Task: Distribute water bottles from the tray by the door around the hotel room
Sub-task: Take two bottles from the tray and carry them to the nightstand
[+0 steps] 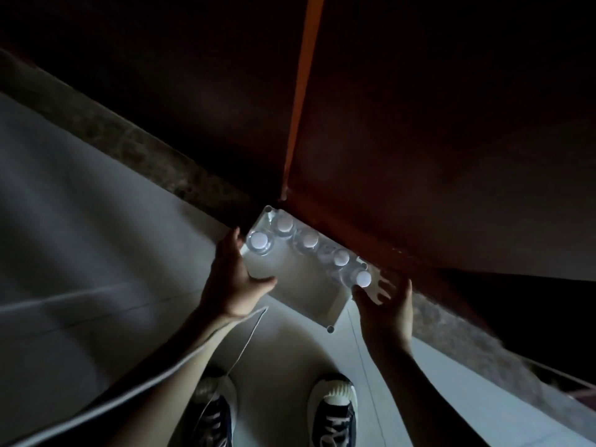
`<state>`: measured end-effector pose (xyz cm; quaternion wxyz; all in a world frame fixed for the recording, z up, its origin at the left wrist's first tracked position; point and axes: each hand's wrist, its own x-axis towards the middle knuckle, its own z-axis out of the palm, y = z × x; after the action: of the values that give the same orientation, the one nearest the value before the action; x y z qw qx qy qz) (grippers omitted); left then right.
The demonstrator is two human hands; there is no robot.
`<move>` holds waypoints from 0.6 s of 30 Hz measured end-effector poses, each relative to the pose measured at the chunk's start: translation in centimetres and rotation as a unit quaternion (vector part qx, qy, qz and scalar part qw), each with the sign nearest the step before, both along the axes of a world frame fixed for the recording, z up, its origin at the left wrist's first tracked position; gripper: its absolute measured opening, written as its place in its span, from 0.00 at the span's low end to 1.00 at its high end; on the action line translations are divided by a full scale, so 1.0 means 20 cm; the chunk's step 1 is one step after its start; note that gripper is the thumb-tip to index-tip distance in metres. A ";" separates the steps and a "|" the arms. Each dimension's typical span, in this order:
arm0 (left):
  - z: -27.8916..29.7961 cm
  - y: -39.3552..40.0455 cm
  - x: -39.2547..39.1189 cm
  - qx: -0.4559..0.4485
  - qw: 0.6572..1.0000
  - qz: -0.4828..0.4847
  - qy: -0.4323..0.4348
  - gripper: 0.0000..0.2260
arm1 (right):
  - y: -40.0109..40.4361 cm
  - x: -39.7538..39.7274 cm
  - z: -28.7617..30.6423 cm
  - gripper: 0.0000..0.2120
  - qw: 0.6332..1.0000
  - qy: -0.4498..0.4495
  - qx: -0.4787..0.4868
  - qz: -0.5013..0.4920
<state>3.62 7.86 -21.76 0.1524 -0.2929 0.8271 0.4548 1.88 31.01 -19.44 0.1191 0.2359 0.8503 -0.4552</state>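
A white rectangular tray sits low in the corner by a dark reddish door. Several clear water bottles with white caps stand along its far side and left end. My left hand grips the tray's left end, with the thumb over the rim beside a bottle. My right hand holds the right end, close to the nearest bottle and the cut-out handle. The dim light hides whether the tray rests on the floor or is raised.
A speckled stone threshold runs diagonally along the base of the dark wall and door. Pale floor tiles spread to the left. My two dark sneakers stand just below the tray. A thin white cable hangs past my left arm.
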 end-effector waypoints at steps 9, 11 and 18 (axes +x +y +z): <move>-0.70 0.01 -0.11 -0.107 0.989 0.034 0.097 0.28 | 0.01 0.01 -0.71 0.33 0.997 -0.002 0.076 -0.017; -0.71 0.00 -0.12 -0.120 0.985 0.036 0.118 0.26 | 0.02 0.00 -0.73 0.34 0.996 0.001 0.082 -0.019; -0.29 -0.11 -0.07 -0.107 0.984 0.000 0.141 0.19 | 0.05 -0.01 -0.38 0.27 0.995 -0.017 0.088 0.032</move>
<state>2.21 5.60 -27.59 0.0021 -0.2402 0.8845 0.3999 1.59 32.09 -26.99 0.1268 0.2261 0.8919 -0.3707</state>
